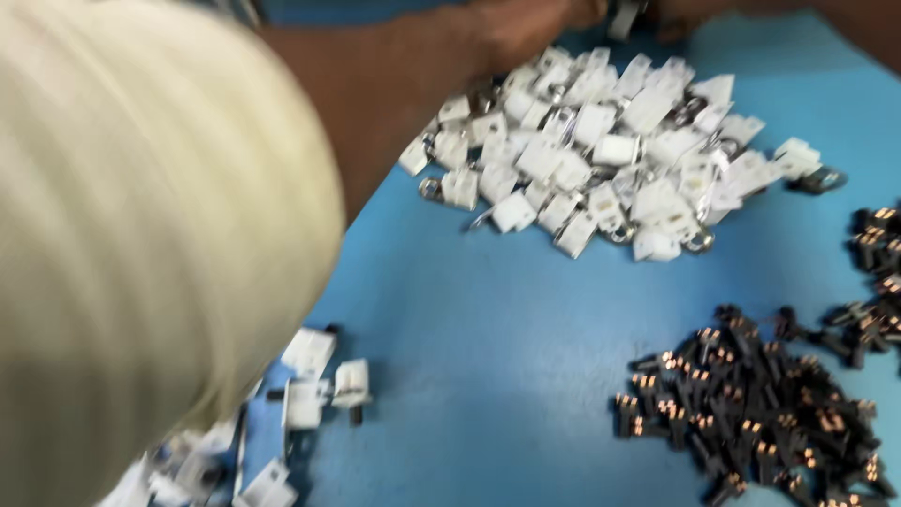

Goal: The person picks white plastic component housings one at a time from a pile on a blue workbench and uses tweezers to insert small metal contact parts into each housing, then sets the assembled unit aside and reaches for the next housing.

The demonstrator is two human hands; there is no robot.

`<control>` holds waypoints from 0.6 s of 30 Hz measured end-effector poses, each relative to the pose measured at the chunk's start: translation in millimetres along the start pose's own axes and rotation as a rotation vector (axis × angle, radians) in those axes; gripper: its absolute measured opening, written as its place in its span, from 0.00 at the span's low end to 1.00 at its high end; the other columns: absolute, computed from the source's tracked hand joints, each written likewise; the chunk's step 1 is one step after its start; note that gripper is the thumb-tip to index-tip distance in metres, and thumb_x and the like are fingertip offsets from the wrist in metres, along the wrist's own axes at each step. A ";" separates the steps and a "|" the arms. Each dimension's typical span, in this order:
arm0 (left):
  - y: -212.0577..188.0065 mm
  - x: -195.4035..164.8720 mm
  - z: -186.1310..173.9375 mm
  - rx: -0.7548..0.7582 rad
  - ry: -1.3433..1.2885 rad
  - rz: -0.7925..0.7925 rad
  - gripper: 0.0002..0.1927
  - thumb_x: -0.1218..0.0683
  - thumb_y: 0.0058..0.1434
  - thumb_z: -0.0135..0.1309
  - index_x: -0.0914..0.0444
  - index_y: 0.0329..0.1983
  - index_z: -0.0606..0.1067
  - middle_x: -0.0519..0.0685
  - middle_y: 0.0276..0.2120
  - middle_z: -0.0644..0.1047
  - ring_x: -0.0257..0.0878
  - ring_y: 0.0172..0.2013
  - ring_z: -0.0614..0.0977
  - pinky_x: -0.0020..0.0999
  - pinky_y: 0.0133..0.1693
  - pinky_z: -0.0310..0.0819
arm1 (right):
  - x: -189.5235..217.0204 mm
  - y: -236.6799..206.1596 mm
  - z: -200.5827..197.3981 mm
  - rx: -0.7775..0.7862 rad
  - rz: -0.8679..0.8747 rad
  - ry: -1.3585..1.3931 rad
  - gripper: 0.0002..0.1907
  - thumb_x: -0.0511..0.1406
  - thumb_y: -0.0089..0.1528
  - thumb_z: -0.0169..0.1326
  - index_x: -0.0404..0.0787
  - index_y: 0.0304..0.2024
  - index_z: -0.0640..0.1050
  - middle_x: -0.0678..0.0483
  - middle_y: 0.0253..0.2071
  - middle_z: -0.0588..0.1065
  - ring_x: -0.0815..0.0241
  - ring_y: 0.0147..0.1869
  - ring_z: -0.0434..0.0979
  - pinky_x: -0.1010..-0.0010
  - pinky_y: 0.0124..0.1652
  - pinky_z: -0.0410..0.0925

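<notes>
Your cream sleeve [141, 253] fills the left of the view, and your left forearm runs up to your left hand [526, 28] at the top edge, above the heap of white plastic pieces [601, 155] with metal rings on the blue table [488, 357]. Your right hand [694, 14] barely shows; neither grip can be told. Small black parts with copper tips [751, 413] lie lower right.

A heap of small white plastic pieces [601, 155] with metal rings and clips lies jumbled at the upper middle of the frame on the blue tabletop [488, 357]. Its far edge meets the hands at the top of the frame, blurred.
</notes>
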State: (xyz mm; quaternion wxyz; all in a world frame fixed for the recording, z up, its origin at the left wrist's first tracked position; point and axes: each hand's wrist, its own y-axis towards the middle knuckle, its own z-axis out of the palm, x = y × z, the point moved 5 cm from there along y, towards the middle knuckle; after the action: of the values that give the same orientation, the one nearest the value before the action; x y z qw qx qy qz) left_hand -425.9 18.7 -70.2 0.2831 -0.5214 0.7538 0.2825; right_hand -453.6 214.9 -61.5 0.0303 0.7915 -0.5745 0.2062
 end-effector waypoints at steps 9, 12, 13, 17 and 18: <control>-53.5 21.5 -34.1 0.037 0.003 -0.133 0.39 0.28 0.58 0.48 0.56 0.65 0.72 0.56 0.60 0.76 0.44 0.59 0.80 0.43 0.63 0.69 | -38.4 -27.3 -2.8 -0.029 0.021 0.094 0.23 0.42 0.73 0.41 0.45 0.69 0.71 0.47 0.60 0.74 0.45 0.51 0.79 0.49 0.48 0.73; -86.5 25.6 -33.3 0.026 -0.070 -0.307 0.40 0.27 0.59 0.44 0.57 0.63 0.73 0.57 0.59 0.78 0.47 0.60 0.79 0.49 0.60 0.70 | -81.3 -53.3 -2.8 -0.003 0.321 0.037 0.22 0.34 0.68 0.49 0.48 0.65 0.76 0.44 0.55 0.77 0.37 0.45 0.81 0.41 0.45 0.73; -90.3 17.8 -29.0 -0.011 -0.120 -0.274 0.41 0.27 0.59 0.46 0.58 0.65 0.70 0.57 0.61 0.74 0.48 0.61 0.75 0.49 0.60 0.68 | -94.1 -63.1 -6.7 -0.016 0.430 0.025 0.22 0.31 0.67 0.52 0.49 0.64 0.78 0.43 0.54 0.78 0.34 0.44 0.81 0.39 0.44 0.73; -110.5 -13.5 -14.1 -0.120 -0.157 -0.215 0.44 0.27 0.57 0.51 0.58 0.68 0.66 0.57 0.64 0.69 0.51 0.63 0.70 0.47 0.60 0.63 | -103.9 -83.9 -22.7 0.003 0.326 -0.278 0.15 0.41 0.71 0.50 0.54 0.58 0.82 0.52 0.50 0.83 0.53 0.42 0.85 0.55 0.44 0.76; -118.6 -18.8 -18.5 -0.151 -0.115 -0.223 0.45 0.27 0.56 0.51 0.58 0.69 0.67 0.56 0.63 0.69 0.51 0.62 0.70 0.46 0.59 0.63 | -103.4 -87.1 -25.9 -0.034 0.275 -0.258 0.13 0.41 0.67 0.57 0.50 0.53 0.83 0.50 0.49 0.84 0.55 0.44 0.85 0.58 0.47 0.75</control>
State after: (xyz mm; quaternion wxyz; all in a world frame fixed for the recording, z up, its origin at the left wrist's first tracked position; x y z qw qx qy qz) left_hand -310.6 -18.0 -59.5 0.3151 -0.6047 0.6504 0.3347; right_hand -407.2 344.4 -58.7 -0.0586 0.7247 -0.6799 0.0955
